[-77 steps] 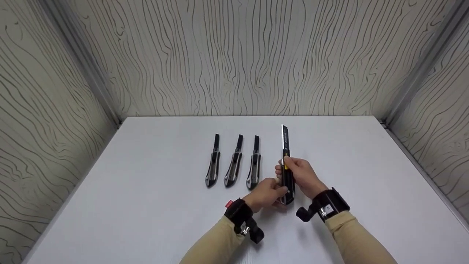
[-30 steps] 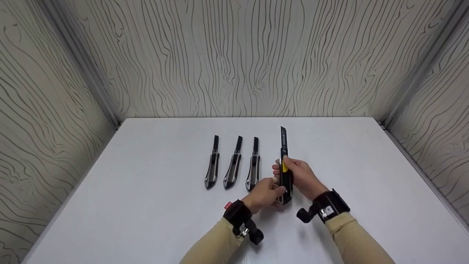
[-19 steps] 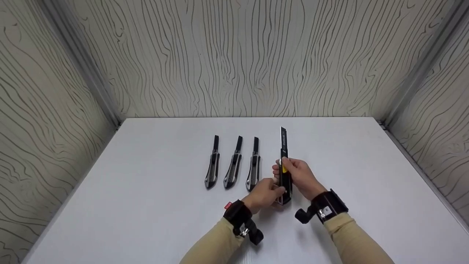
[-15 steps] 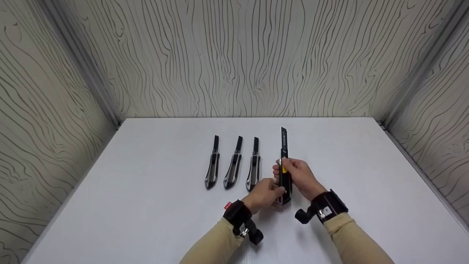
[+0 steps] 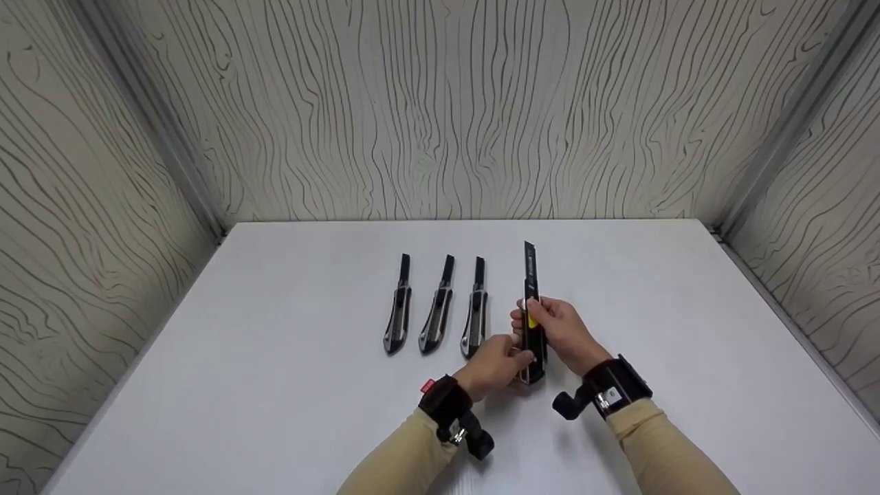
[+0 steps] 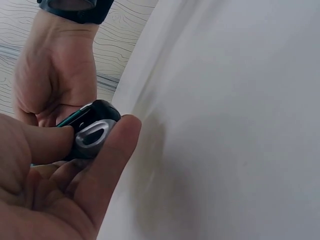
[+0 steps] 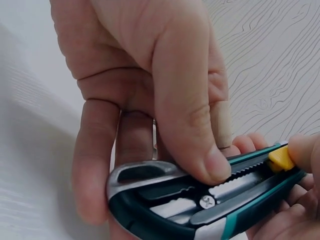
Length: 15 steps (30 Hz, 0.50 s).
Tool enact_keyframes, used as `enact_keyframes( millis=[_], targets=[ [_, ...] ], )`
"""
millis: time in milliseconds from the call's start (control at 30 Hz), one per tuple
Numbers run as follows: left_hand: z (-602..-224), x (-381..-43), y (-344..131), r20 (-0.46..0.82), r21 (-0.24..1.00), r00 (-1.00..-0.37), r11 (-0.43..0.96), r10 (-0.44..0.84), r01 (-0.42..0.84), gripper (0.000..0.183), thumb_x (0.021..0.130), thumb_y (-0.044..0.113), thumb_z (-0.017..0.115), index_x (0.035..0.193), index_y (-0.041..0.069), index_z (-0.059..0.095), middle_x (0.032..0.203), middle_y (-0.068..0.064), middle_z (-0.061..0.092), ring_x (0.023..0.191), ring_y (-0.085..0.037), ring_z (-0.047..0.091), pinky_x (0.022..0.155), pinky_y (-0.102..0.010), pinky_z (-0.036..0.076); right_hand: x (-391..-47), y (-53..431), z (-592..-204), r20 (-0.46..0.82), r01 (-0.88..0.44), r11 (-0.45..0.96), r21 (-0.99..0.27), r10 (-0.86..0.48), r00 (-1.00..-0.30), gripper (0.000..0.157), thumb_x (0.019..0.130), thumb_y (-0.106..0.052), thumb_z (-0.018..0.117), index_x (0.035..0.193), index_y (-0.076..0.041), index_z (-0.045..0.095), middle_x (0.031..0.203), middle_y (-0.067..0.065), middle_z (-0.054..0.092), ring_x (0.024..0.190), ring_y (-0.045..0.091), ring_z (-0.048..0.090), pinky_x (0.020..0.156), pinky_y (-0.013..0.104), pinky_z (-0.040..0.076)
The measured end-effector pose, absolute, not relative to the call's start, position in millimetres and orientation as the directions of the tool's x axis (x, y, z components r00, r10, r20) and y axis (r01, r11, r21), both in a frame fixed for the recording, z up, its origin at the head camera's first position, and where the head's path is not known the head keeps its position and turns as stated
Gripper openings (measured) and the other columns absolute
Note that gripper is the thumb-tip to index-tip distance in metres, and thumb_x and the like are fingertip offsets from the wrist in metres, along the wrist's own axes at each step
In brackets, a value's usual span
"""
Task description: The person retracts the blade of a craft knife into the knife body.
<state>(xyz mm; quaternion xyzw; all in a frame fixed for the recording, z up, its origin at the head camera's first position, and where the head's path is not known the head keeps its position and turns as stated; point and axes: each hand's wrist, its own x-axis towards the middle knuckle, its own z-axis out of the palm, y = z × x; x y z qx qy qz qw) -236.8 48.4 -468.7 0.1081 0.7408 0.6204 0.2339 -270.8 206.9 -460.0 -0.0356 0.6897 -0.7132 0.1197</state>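
Note:
Both hands hold one snap-off utility knife (image 5: 531,338), its dark body pointing away from me and its blade (image 5: 530,263) out at the far end. My left hand (image 5: 489,362) grips the rear of the handle, thumb on top and fingers beneath. Along the middle, my right hand (image 5: 568,333) wraps the body, with the thumb on the yellow slider (image 7: 281,159). The right wrist view shows green trim and a metal loop (image 7: 142,173) at the rear end. Tape (image 7: 220,122) circles a left finger.
Three more utility knives lie in a row left of the hands: a left one (image 5: 397,322), a middle one (image 5: 436,322) and a right one (image 5: 474,320), blades out and pointing away. The white table (image 5: 275,385) meets a wood-patterned wall (image 5: 440,110) at the back.
The held knife's tip has come slightly down and left in the head view, and the right thumb sits a little lower. Both hands keep their grip; the other knives stay put.

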Motion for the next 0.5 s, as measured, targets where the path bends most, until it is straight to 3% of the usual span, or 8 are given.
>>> enact_keyframes(
  millis=[500],
  targets=[
    [-469.4,-236.3,49.7,-0.22,0.97,-0.867,0.194,0.446,-0.145,0.028,0.098,0.012,0.055,0.119,-0.005,0.058,0.103,-0.014,0.069,0.077,-0.023,0.07,0.068,-0.035,0.061,-269.5,209.4,-460.7,-0.103,0.112,-0.023,-0.993,-0.249,-0.963,0.048,0.104,-0.021,0.045,0.134,0.015,0.038,0.112,0.014,0.066,0.094,0.011,0.066,0.088,0.024,0.056]
  ],
)
